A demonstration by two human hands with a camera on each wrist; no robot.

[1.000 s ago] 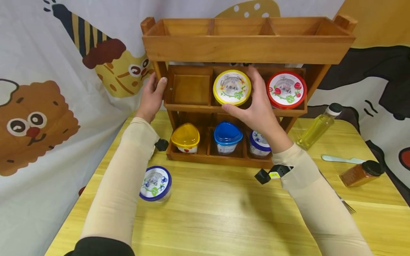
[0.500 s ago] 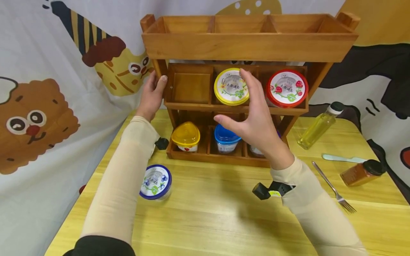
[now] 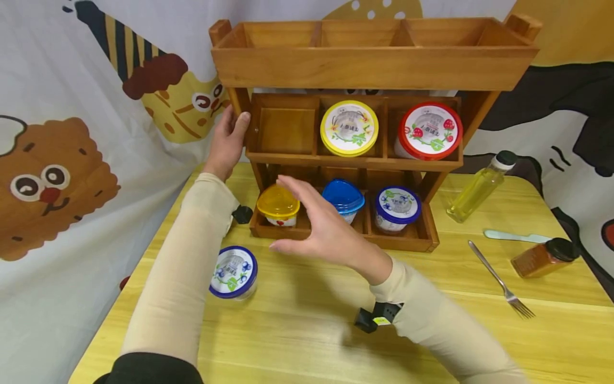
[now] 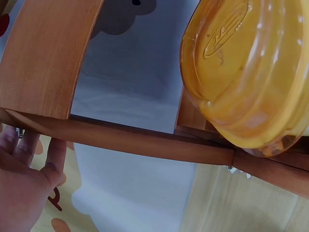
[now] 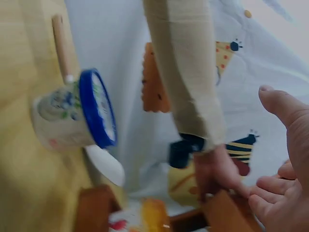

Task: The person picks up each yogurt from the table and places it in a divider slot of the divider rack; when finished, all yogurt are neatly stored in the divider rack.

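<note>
My left hand [image 3: 226, 141] grips the left upright of a wooden three-tier shelf [image 3: 374, 68]; its fingers [image 4: 57, 157] press the post in the left wrist view. My right hand [image 3: 331, 229] hangs in front of the bottom tier, thumb and fingers spread with nothing between them. It partly covers the blue heart-shaped-lid tub [image 3: 341, 194]. A blue-lidded tub [image 3: 234, 272] with blueberry print stands on the table left of it, partly behind my left sleeve. The middle tier holds a yellow-lidded tub [image 3: 349, 128] in the centre compartment and a red-lidded tub [image 3: 429, 130] at right.
In the bottom tier sit an amber-lidded tub [image 3: 278, 204] at left and another blue-lidded tub [image 3: 398, 205] at right. Rightward lie a bottle of yellow liquid [image 3: 476, 191], a pale green knife [image 3: 513, 236], a fork [image 3: 501, 282] and a spice jar [image 3: 544, 258]. A printed cloth [image 3: 163, 32] hangs behind.
My right hand has let go of the yellow-lidded tub in the middle compartment, then moved down and left toward the blue-lidded tub on the table. My left hand stays on the shelf.
</note>
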